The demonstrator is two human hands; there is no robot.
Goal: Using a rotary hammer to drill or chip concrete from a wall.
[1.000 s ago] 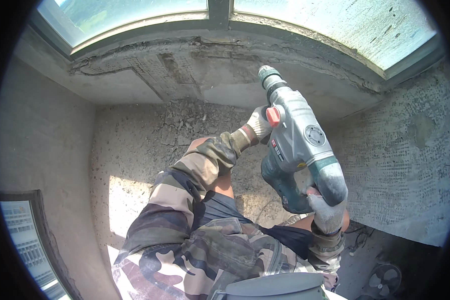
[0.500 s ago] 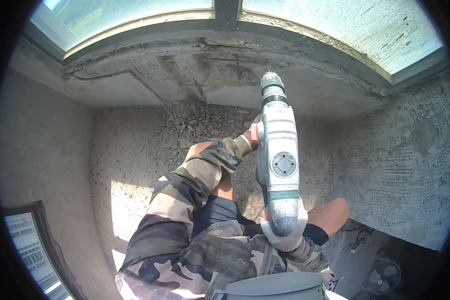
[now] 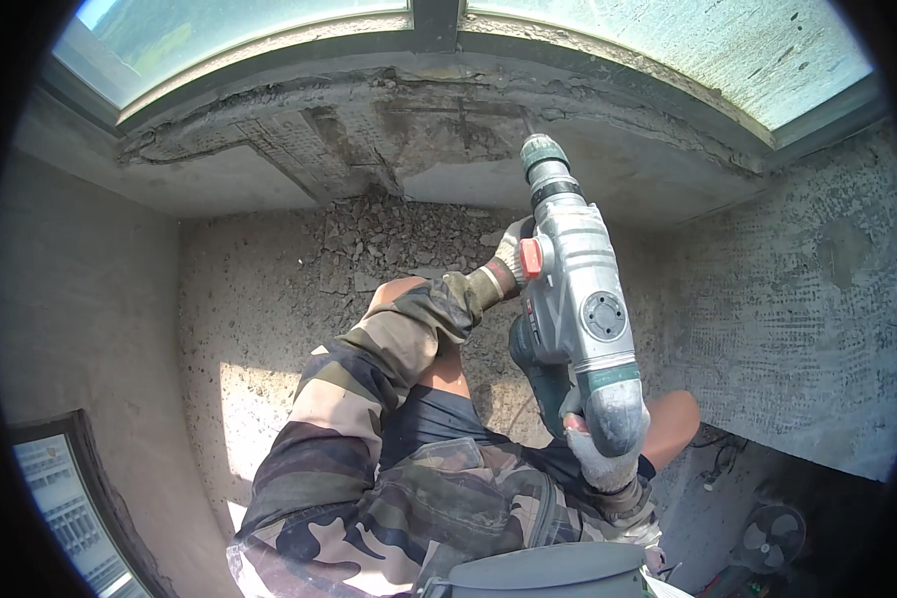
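A grey and green rotary hammer drill point(image 3: 583, 279) with a red knob points away from me, its bit reaching toward the chipped, grooved concrete band point(image 3: 458, 120) below the window; whether the tip touches it, I cannot tell. My left hand point(image 3: 511, 254), in a white knit glove under a camouflage sleeve, is closed on the drill near its front, partly hidden by the body. My right hand point(image 3: 604, 453), also gloved, grips the rear handle under the rounded back end.
Broken rubble point(image 3: 389, 234) lies on the dusty floor along the wall. Framed windows point(image 3: 648, 40) run across the top, another window point(image 3: 70, 503) is at lower left. Rough walls stand either side. A fan point(image 3: 770, 536) and cables point(image 3: 718, 463) are at lower right.
The drill has swung from angled to nearly straight half a second ago, and now leans slightly again, its chuck up and right of where it began. My hands move with it.
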